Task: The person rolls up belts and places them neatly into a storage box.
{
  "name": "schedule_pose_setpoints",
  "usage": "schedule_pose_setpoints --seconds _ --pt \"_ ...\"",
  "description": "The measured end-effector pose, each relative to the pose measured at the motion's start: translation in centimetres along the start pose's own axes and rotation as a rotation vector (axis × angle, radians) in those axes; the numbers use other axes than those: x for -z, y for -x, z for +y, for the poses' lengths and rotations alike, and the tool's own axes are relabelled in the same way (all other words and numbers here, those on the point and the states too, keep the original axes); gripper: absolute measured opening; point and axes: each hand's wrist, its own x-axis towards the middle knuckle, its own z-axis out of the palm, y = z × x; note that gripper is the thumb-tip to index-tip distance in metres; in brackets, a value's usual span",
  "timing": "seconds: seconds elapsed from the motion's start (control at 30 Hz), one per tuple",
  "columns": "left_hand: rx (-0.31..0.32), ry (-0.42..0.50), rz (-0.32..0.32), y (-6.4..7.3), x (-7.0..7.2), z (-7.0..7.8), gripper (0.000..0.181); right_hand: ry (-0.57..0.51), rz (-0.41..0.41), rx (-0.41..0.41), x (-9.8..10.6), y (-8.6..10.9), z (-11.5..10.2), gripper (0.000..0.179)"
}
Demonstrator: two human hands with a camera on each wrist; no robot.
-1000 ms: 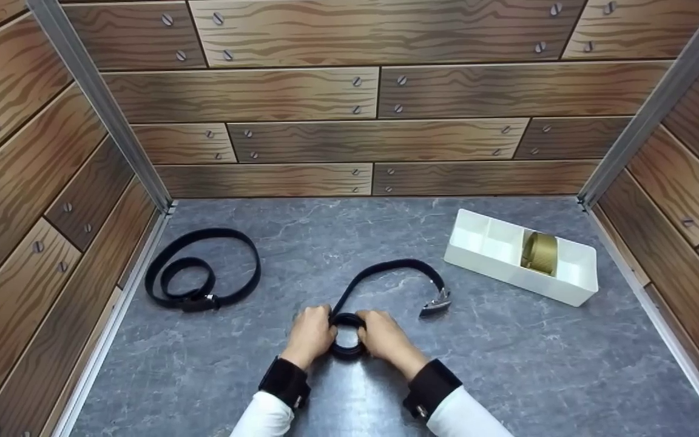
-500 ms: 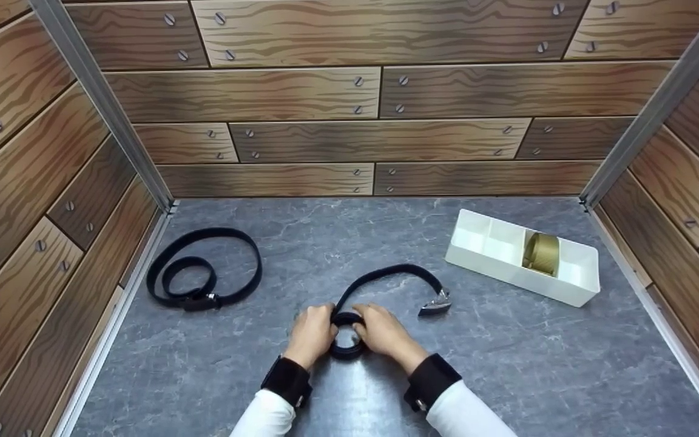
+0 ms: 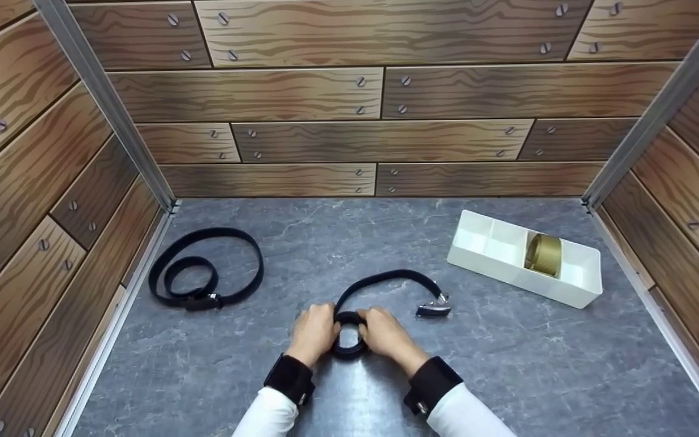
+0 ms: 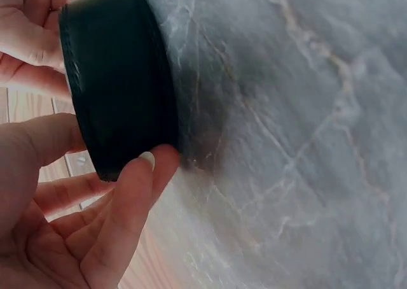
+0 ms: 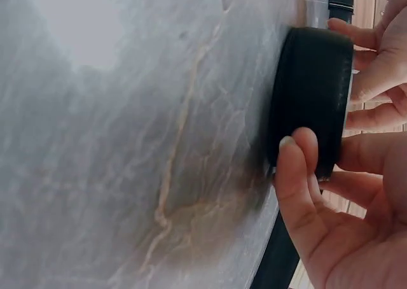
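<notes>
Both hands hold the coiled part of a black belt (image 3: 349,352) on its edge on the grey surface, in the middle of the head view. My left hand (image 3: 314,331) pinches the coil's left side, thumb inside the ring and fingertips on the outer face. From the opposite side my right hand (image 3: 386,335) pinches it in the same manner. The uncoiled strap (image 3: 386,276) arcs away behind the hands and ends to the right in a silver buckle (image 3: 437,306). Close up, the wound leather (image 4: 121,79) fills the left wrist view between the fingers.
At the left lies a second black belt (image 3: 258,267), loosely looped with a smaller ring inside. A white divided tray (image 3: 507,276) stands at the right, with a rolled gold-brown strap (image 3: 545,255) in one compartment. Wood-patterned walls (image 3: 301,139) enclose the back and sides.
The strap's arc has sunk lower and its buckle has turned slightly toward me. Both hands stay on the coil, with small finger shifts.
</notes>
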Motion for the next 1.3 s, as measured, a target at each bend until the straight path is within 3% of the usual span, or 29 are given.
schedule_pose_setpoints --seconds 0.27,0.47,0.57,0.8,0.93,1.13,1.2,1.3 --pt "-0.025 -0.035 0.013 -0.2 -0.2 0.2 0.013 -0.055 0.017 -0.042 -0.1 0.2 0.3 0.034" --pt "0.022 0.006 -0.027 -0.2 -0.2 0.2 0.016 -0.047 0.002 -0.065 -0.2 0.5 0.0 0.016" --pt "0.042 0.007 -0.05 -0.3 0.0 0.4 0.016 -0.028 0.002 -0.067 -0.2 0.5 -0.1 0.023" --pt "0.026 -0.129 -0.003 -0.9 0.1 1.0 0.014 -0.031 0.007 -0.034 -0.1 0.5 0.0 0.026" --pt "0.031 -0.14 -0.004 -0.9 -0.1 1.1 0.009 -0.029 0.046 -0.141 0.5 0.7 0.1 0.036" --pt "0.041 -0.064 0.007 -0.8 -0.3 0.8 0.007 -0.029 0.157 -0.349 1.4 1.0 1.0 0.072" --pt "0.054 -0.038 0.009 -0.8 -0.3 0.7 0.007 -0.048 0.165 -0.373 1.5 1.3 1.5 0.079" --pt "0.084 -0.003 0.0 -0.7 -0.2 0.4 0.011 -0.07 0.151 -0.37 1.7 1.7 2.3 0.077"
